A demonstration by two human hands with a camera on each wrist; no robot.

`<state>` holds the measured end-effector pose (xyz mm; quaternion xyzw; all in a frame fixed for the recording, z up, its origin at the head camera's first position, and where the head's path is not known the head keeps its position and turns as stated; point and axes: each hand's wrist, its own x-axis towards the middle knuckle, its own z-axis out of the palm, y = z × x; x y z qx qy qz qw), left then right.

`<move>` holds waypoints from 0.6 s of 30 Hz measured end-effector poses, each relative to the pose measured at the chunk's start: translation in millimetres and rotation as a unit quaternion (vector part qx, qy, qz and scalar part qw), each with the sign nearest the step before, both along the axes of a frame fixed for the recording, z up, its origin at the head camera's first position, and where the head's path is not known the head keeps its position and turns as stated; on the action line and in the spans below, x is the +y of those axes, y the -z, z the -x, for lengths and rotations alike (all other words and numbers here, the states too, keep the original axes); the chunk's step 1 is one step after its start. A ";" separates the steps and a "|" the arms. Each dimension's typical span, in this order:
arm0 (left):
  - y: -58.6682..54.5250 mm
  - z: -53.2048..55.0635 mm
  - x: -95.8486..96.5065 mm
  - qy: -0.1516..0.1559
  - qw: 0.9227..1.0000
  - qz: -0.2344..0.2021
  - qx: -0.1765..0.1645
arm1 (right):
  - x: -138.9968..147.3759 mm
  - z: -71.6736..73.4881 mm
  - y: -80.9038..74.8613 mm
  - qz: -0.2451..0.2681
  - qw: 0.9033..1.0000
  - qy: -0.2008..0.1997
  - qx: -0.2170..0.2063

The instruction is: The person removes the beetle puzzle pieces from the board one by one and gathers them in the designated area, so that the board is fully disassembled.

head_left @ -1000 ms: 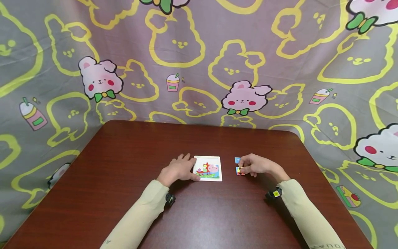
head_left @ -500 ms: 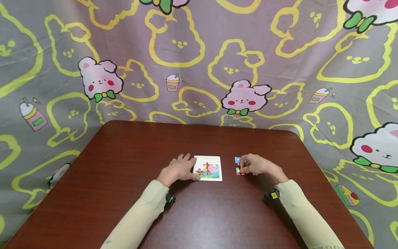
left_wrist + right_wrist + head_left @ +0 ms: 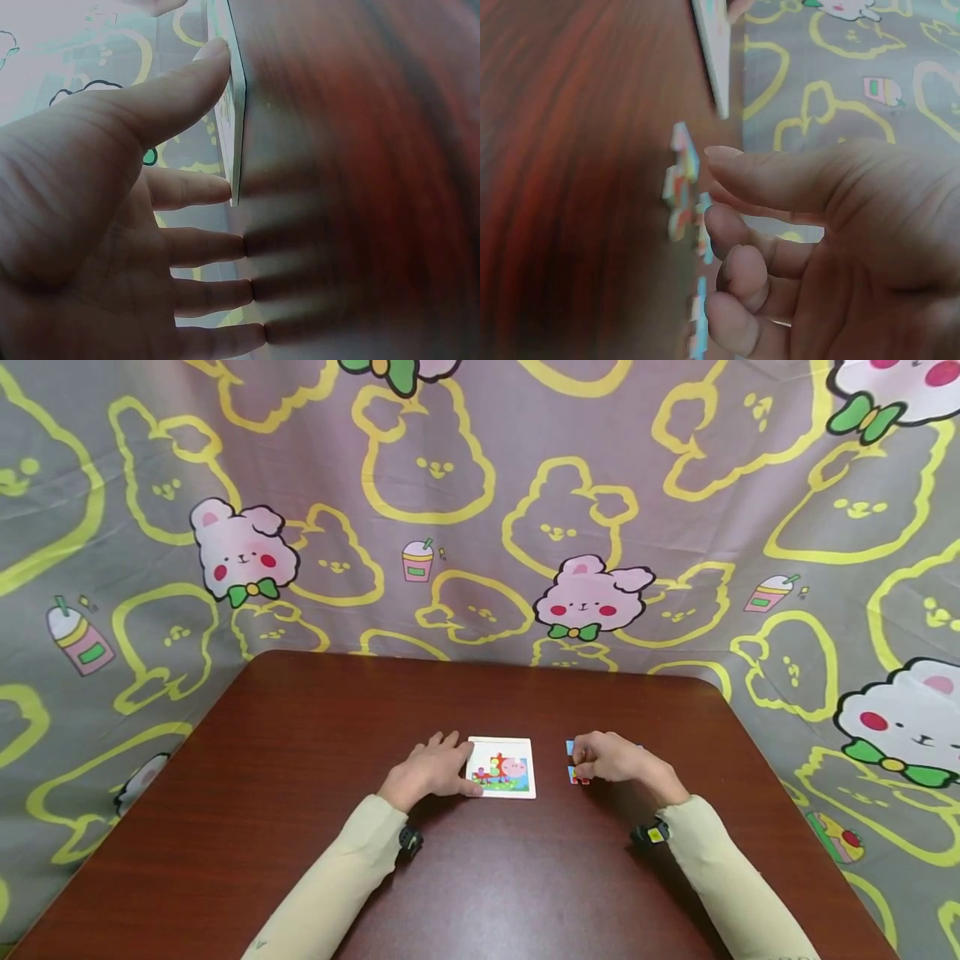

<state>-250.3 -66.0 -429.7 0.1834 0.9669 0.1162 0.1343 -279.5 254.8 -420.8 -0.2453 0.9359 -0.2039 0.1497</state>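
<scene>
My left hand point(image 3: 433, 767) rests beside a white puzzle tray point(image 3: 500, 745). Its thumb lies over the tray's lower left corner, while the other fingertips touch the table along the left edge. Inside the tray, joined pieces form a partial picture with a pink round face point(image 3: 514, 767) and green grass. To the right, my right hand point(image 3: 611, 757) hovers over loose jigsaw pieces point(image 3: 578, 775), thumb straight and fingers loosely bent. In the right wrist view, a jigsaw piece point(image 3: 679, 184) lies just beyond the thumb tip, and nothing shows between thumb and fingers.
The dark reddish-brown table point(image 3: 480, 868) ends at a curtain point(image 3: 465, 543) printed with rabbits and yellow outlines. Another blue loose piece point(image 3: 569, 747) lies beyond the right fingers. Each wrist wears a black strap.
My right hand has shifted slightly left over the loose pieces. The dark and yellow piece at its fingertips earlier no longer shows in the head view. My left hand and the tray stay put.
</scene>
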 end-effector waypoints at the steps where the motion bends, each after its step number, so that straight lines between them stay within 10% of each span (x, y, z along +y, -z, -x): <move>1: 0.2 0.1 0.1 0.001 1.000 0.001 0.000 | -1.9 -0.1 -1.7 0.001 1.000 -0.005 0.008; 18: -1.0 2.7 4.2 -0.001 1.000 0.005 0.000 | -36.1 14.2 -7.0 0.075 0.997 -0.030 -0.006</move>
